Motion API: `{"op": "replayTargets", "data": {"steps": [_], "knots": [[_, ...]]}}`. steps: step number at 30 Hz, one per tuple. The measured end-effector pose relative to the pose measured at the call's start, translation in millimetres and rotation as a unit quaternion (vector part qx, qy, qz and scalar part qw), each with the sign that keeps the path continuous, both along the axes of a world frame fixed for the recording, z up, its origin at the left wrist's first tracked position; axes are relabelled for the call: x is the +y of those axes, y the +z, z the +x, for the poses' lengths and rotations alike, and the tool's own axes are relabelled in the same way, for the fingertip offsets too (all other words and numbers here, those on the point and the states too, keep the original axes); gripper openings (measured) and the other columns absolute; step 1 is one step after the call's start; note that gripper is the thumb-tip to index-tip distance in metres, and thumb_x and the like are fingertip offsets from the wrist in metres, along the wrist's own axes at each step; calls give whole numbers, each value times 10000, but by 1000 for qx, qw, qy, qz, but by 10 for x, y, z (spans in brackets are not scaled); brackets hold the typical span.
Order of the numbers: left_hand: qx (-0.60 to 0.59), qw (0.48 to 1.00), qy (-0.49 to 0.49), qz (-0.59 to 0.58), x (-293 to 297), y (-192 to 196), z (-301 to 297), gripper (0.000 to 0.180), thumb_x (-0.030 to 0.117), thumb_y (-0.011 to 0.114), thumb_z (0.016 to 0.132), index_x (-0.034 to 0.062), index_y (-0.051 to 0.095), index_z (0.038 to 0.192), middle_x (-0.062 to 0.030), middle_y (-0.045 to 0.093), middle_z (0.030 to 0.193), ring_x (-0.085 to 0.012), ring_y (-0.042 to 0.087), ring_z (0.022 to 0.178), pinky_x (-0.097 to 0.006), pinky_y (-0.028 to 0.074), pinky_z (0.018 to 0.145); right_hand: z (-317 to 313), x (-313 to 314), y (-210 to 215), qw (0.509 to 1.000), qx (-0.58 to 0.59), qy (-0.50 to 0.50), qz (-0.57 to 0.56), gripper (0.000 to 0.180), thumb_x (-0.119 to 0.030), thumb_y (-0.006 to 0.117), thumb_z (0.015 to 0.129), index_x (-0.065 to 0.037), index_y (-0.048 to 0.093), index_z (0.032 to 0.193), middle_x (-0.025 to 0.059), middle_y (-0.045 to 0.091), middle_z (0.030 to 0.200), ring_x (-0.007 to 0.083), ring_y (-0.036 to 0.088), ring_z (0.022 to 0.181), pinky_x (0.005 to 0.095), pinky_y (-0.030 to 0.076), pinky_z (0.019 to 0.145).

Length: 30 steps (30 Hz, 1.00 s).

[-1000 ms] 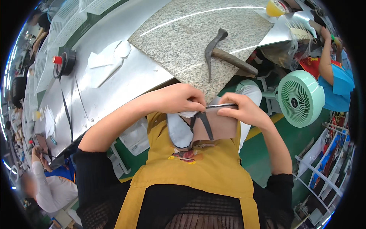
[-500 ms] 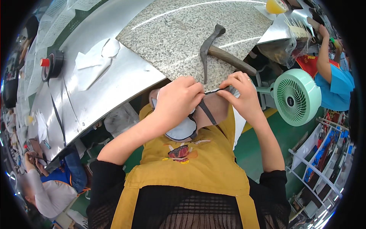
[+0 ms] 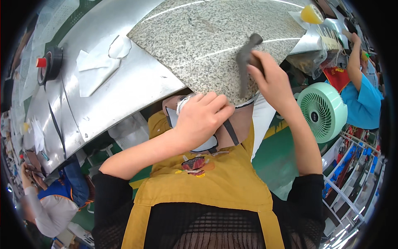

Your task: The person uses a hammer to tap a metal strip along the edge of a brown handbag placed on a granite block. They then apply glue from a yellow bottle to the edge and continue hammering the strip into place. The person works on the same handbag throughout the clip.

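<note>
My right hand point(image 3: 273, 81) is closed round the handle of a claw hammer point(image 3: 244, 62), close to its dark metal head, over the speckled stone slab point(image 3: 199, 45). At the slab's near edge, my left hand point(image 3: 205, 118) is closed on a pinkish-beige sheet piece point(image 3: 243, 120) that hangs over my lap. A black strip point(image 3: 230, 132) runs down this piece, and pale, dark-edged panels point(image 3: 205, 145) show below my left hand. Something white and crinkled point(image 3: 182, 103) sits beside the left fingers. The left fingertips and what they press on are hidden.
Left of the slab, a metal table point(image 3: 120, 91) bears white scraps point(image 3: 95, 70) and a black tape roll point(image 3: 52, 66). A green fan point(image 3: 322, 112) stands at the right. A yellow spool point(image 3: 311, 14) is at the far right. Co-workers sit at both sides.
My right hand has left the edge of the beige piece and taken hold of the hammer, which lay on the slab. My left hand stays at the edge.
</note>
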<state>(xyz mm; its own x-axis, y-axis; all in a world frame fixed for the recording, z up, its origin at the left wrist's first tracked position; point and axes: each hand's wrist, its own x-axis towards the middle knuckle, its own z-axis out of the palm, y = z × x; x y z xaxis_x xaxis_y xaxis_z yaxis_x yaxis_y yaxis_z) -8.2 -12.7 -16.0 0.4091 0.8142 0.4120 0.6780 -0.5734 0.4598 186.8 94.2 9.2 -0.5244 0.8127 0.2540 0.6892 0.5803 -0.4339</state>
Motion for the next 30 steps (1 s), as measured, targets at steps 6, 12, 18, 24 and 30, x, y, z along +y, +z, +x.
{"op": "replayTargets", "data": {"steps": [6,12,18,24,30], "knots": [[62,997,-42,27,-8,46,-56,306,127,584,677,89,633,977,2,520,848,-150,516,742,-279,397,602,341,-576,587,961,32,11,-274,232,-72,522,927,22,526,1139,153,612,944,262,630,851,316,476,723],[90,993,-65,42,10,11,-66,331,134,585,681,80,616,1006,-8,513,867,-144,510,745,-277,388,595,307,-643,663,949,29,51,-308,312,-22,549,879,15,511,1186,175,610,1040,365,612,934,352,498,770],[78,994,-67,38,-1,4,-68,319,129,588,694,76,613,1007,-19,517,878,-156,518,742,-279,393,602,281,-644,648,938,-36,97,-332,464,14,585,773,-10,478,1224,163,599,1084,352,615,920,383,506,727],[55,995,-39,71,11,-7,-36,189,141,585,678,91,576,859,-18,441,771,-159,492,737,-279,381,609,235,-686,667,953,-40,126,-271,401,-59,577,823,-11,456,1203,172,604,1036,347,625,884,397,505,672],[-13,996,-31,-80,37,51,-125,342,72,688,635,81,625,971,-21,557,894,-198,541,772,-329,434,646,181,-733,653,950,-66,120,-281,393,-81,579,826,-17,455,1193,146,612,1004,324,632,879,393,505,671]]}}
